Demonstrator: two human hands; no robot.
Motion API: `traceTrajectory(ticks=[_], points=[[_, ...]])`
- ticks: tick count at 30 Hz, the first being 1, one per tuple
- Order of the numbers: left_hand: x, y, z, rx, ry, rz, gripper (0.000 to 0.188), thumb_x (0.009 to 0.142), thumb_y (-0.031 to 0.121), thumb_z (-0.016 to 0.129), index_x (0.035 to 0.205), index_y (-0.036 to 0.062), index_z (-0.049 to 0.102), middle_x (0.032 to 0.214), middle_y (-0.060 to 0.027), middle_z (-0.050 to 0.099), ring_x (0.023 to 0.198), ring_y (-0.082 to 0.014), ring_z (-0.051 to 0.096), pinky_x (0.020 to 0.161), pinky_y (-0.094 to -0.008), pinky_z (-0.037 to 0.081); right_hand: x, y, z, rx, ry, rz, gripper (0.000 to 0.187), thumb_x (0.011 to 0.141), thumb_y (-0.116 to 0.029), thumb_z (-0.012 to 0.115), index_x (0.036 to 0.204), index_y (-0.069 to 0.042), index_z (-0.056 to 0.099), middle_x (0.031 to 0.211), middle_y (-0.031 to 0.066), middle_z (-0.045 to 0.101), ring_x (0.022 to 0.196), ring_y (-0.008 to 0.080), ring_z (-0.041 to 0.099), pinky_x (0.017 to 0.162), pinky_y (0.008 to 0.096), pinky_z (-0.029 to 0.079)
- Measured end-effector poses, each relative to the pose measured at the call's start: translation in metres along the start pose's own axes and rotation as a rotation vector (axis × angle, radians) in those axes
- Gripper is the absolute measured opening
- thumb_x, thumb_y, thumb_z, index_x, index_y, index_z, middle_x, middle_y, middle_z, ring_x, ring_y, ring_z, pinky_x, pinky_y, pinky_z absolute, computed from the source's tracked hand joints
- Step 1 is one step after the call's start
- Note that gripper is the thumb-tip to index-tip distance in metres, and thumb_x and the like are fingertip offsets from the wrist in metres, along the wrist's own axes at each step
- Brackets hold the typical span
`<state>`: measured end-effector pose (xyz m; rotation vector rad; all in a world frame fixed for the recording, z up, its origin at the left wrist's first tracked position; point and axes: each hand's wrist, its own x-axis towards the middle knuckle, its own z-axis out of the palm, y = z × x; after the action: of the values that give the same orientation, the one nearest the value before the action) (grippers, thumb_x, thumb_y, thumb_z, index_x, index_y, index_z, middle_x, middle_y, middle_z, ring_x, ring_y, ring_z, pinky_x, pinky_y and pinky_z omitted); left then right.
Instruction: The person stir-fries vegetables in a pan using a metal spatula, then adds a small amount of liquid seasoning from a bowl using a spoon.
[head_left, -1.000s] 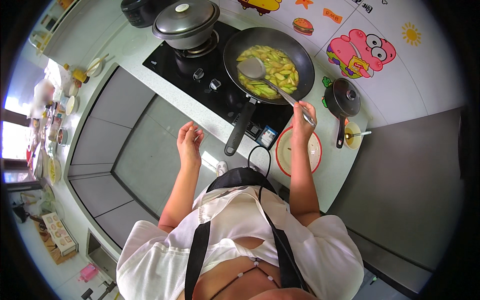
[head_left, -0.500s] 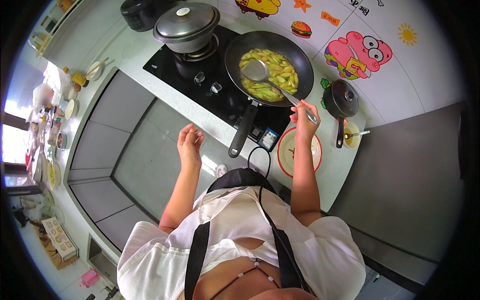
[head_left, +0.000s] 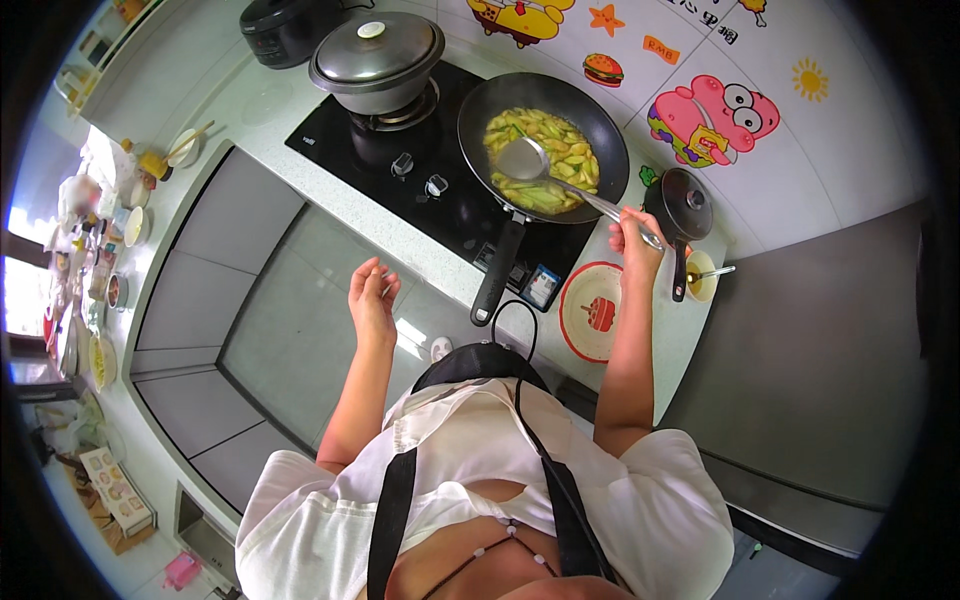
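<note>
My right hand (head_left: 640, 248) grips the metal handle of a wok spatula (head_left: 522, 160). Its broad rounded head rests in the green and yellow sliced vegetables (head_left: 560, 140), which lie in liquid in a black wok (head_left: 610, 130). The wok sits on the right burner of a black glass cooktop (head_left: 370, 185), its long black handle pointing toward me. Off to the left, in front of the counter, my left hand (head_left: 372, 300) is raised with loosely bent fingers, apart from any object; nothing shows in it.
Left of the wok stands a lidded grey pot (head_left: 375, 65). A red-rimmed white dish (head_left: 578, 325) lies below my right forearm. Beside it are a small lidded black saucepan (head_left: 680, 205) and a bowl with a spoon (head_left: 703, 280). A black cooker (head_left: 290, 30) stands at the back.
My right hand and the spatula have shifted slightly right and toward me, and the spatula head sits lower in the wok. My left hand has moved slightly left.
</note>
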<state>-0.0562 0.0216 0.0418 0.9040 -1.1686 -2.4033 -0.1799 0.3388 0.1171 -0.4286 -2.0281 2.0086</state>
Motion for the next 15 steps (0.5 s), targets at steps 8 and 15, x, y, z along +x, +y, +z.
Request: traceTrajectory(ticks=[8, 15], points=[[0.009, 0.007, -0.002, -0.006, -0.012, -0.012, 0.020, 0.085, 0.014, 0.052, 0.103, 0.0063, 0.051, 0.090, -0.0045, 0.054, 0.077, -0.0128, 0.054, 0.071, -0.0254, 0.046, -0.007, -0.002, 0.005, -0.009, 0.047, -0.009, 0.017, 0.076, -0.012, 0.059, 0.088, 0.000, 0.059, 0.064, 0.0057, 0.058, 0.048, 0.0080, 0.050, 0.045, 0.0200, 0.041], [0.018, 0.008, -0.017, 0.005, -0.014, -0.005, 0.020, 0.085, 0.014, 0.051, 0.104, 0.0061, 0.051, 0.090, -0.0045, 0.054, 0.077, -0.0133, 0.054, 0.071, -0.0258, 0.047, -0.003, -0.024, -0.004, -0.120, 0.050, 0.008, 0.018, 0.076, -0.012, 0.059, 0.089, 0.000, 0.060, 0.065, 0.0056, 0.059, 0.049, 0.0084, 0.051, 0.046, 0.0201, 0.040]])
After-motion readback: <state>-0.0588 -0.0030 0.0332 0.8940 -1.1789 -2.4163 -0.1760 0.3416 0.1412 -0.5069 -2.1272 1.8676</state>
